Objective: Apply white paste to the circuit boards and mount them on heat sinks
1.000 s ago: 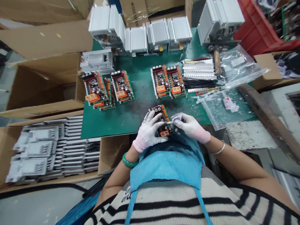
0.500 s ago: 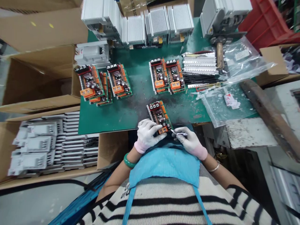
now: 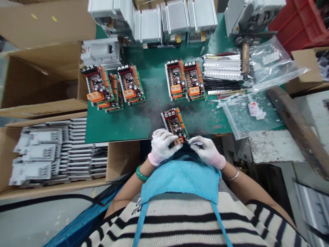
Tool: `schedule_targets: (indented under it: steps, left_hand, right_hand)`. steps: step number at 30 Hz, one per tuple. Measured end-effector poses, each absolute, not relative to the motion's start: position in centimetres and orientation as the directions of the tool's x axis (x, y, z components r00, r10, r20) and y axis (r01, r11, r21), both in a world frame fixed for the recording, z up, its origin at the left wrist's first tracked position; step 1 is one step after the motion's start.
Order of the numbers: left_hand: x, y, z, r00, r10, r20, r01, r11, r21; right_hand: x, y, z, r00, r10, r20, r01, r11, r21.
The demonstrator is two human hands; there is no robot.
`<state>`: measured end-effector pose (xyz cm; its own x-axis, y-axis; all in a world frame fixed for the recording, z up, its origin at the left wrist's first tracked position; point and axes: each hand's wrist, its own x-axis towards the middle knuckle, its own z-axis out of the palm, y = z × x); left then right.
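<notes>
A circuit board (image 3: pixel 177 124) with an orange terminal block and a black-and-red connector lies tilted at the table's front edge. My left hand (image 3: pixel 162 144), in a white glove, grips its near left corner, with fingers on the orange block. Closed around a slim whitish tool (image 3: pixel 196 143) is my gloved right hand (image 3: pixel 205 150). That tool's tip is at the board's near right corner; whether it touches cannot be made out. Farther back on the green table (image 3: pixel 154 118) stand two more boards (image 3: pixel 185 80) side by side, and another board (image 3: pixel 131 84) is to their left beside a stack (image 3: pixel 99 85).
Grey finned heat sinks (image 3: pixel 176 20) line the back. At right are metal strips (image 3: pixel 222 67), a hammer (image 3: pixel 246 56), clear plastic bags (image 3: pixel 272 61) and a long wooden bar (image 3: pixel 293 127). Cardboard boxes (image 3: pixel 38 111) stand at left, one holding grey housings (image 3: pixel 41 154).
My right hand has shifted slightly left, closer to the board, and its fingers cover more of the slim tool. My left hand stays on the board. The view has tilted slightly.
</notes>
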<state>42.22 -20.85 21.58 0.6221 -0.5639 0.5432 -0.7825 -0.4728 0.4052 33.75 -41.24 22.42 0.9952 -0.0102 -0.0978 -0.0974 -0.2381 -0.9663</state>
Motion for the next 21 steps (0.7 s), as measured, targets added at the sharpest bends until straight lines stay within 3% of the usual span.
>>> schedule_targets:
  steps: [3,6,10,14,21]
  left_hand:
    - [42.3,-20.8,21.6,0.621,-0.564,0.544,-0.783,-0.468,0.409]
    - [42.3,-20.6,21.6,0.619,-0.554,0.557,-0.785,-0.452,0.423]
    - [42.2,-20.4,21.4,0.632,-0.543,0.553,-0.775,-0.431,0.462]
    - [42.2,-20.4,21.3,0.643,-0.522,0.561,-0.766,-0.432,0.476]
    - [42.2,-20.4,21.2,0.639,-0.535,0.552,-0.769,-0.437,0.466]
  right_hand:
    - [34.0,-41.8,22.7,0.973,0.029,-0.229,-0.222,-0.146,-0.964]
    - [33.8,-42.4,22.9,0.913,0.105,-0.394,-0.403,0.084,-0.912]
    - [33.2,-42.4,23.0,0.918,0.058,-0.393,-0.395,0.248,-0.885]
    - [33.0,-41.9,22.8,0.958,-0.040,-0.283,-0.277,0.115,-0.954]
    - [33.5,-42.2,22.4,0.982,-0.052,-0.179,-0.186,-0.166,-0.969]
